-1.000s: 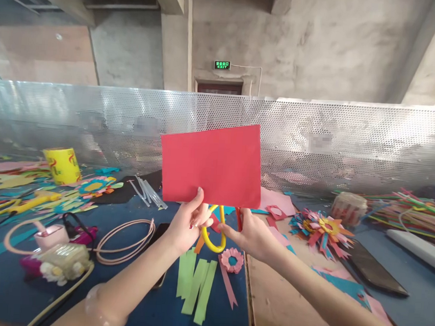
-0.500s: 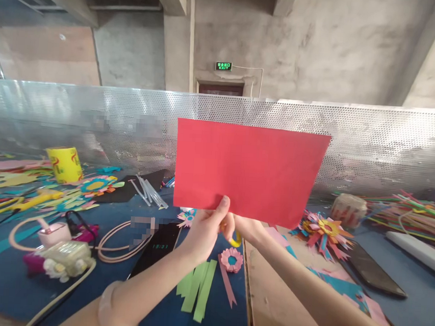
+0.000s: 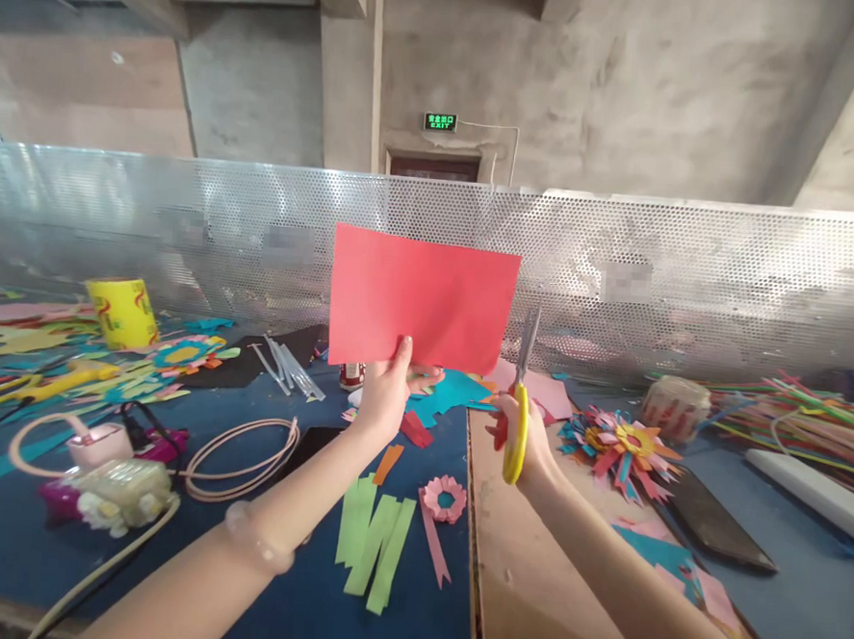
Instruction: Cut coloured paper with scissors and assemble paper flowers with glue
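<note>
A red sheet of paper [image 3: 428, 295] is held up by my left hand [image 3: 388, 394], its thumb across the lower edge and the other fingers behind. To the right of the sheet, my right hand [image 3: 525, 436] grips yellow-handled scissors [image 3: 517, 421]. Their blades point upward, apart from the paper. Below my hands lie light green paper strips [image 3: 376, 548], a small orange strip [image 3: 387, 464] and a pink paper rosette [image 3: 445, 500] with a tail. Red scraps [image 3: 416, 429] and blue paper [image 3: 451, 394] sit behind them.
On the left stand a yellow tape roll [image 3: 122, 312], a coiled cable [image 3: 245, 463] and a power strip with plugs [image 3: 123, 499]. A layered paper flower [image 3: 629, 443], a dark phone [image 3: 722, 521] and a white bar [image 3: 814, 493] lie right. A perforated metal screen [image 3: 259, 222] runs behind.
My right hand has moved right, away from my left hand, bringing the scissors into full view. The red sheet now looks smaller and sits farther left, still in my left hand.
</note>
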A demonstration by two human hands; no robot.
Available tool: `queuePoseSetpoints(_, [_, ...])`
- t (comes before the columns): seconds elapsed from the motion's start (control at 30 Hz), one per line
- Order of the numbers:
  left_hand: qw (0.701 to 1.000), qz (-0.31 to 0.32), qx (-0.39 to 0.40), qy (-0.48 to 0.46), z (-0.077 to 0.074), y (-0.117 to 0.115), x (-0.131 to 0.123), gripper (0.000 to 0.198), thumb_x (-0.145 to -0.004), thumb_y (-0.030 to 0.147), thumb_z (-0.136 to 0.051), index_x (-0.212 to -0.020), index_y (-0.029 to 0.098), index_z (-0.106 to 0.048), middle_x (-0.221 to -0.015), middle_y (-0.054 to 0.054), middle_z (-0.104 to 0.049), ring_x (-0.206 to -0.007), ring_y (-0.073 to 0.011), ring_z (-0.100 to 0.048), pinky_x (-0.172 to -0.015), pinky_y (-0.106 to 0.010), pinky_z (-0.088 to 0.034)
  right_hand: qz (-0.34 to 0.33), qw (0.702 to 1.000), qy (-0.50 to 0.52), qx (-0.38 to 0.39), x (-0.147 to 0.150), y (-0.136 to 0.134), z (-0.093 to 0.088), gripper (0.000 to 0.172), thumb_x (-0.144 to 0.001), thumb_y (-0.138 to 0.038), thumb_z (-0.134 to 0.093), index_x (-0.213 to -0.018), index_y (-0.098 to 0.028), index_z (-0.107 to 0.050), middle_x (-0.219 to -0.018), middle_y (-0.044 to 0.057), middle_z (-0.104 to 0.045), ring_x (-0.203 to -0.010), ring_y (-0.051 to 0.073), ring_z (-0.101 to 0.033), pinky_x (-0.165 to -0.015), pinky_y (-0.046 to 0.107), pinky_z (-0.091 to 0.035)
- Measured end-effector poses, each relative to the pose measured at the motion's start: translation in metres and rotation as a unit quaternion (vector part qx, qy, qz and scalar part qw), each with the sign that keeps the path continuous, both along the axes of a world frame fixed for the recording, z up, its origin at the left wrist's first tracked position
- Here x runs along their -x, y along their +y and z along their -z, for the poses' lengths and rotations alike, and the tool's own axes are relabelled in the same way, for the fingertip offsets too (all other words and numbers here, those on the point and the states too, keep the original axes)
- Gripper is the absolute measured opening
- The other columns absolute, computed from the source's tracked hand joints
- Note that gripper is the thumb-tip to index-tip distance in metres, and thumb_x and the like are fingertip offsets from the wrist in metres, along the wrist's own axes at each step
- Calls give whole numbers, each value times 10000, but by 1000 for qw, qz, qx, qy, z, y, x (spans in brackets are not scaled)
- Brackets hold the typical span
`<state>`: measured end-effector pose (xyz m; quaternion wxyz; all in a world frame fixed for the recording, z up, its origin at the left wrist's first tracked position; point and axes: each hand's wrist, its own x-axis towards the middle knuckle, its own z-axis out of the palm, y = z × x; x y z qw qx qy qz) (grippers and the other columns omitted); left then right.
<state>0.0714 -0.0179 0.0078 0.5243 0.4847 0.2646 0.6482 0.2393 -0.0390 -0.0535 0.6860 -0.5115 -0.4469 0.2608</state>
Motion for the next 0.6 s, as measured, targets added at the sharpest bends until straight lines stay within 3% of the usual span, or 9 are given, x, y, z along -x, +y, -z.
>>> queuePoseSetpoints(0.13, [1000,5,-22,-17,14,4,-6,340,-706,381,-712,-891,141,-557,-599,-32,-682,-614,-210,-695,-526,-257,-512,-39,997,43,42,10,-13,18,141,-698,-330,-529,-772,-212,-507,-636,-14,-538,-562,158,-553,-446,270,-467])
queuePoseSetpoints(0.3, [997,-38,39,47,21,0,5,315,-749,417,-661,-747,107,-606,-654,-122,-708,-638,-232,-700,-408,-225,-434,-95,993,48,44,15,-17,31,129,-730,-330,-519,-784,-215,-495,-582,-57,-471,-466,118,-478,-446,259,-433])
queuePoseSetpoints(0.47, [996,-42,37,63,29,2,9,352,-730,427,-678,-862,107,-615,-653,-96,-706,-580,-224,-687,-356,-215,-370,-84,996,18,29,10,-12,35,98,-711,-298,-533,-746,-215,-495,-602,-60,-477,-488,118,-461,-521,285,-440])
queuePoseSetpoints(0.6, [998,-29,32,54,33,2,8,356,-738,453,-663,-805,108,-611,-676,-104,-702,-591,-221,-687,-358,-214,-369,-71,997,-7,22,12,-20,30,80,-726,-275,-533,-713,-227,-471,-576,-58,-451,-505,130,-451,-502,269,-411])
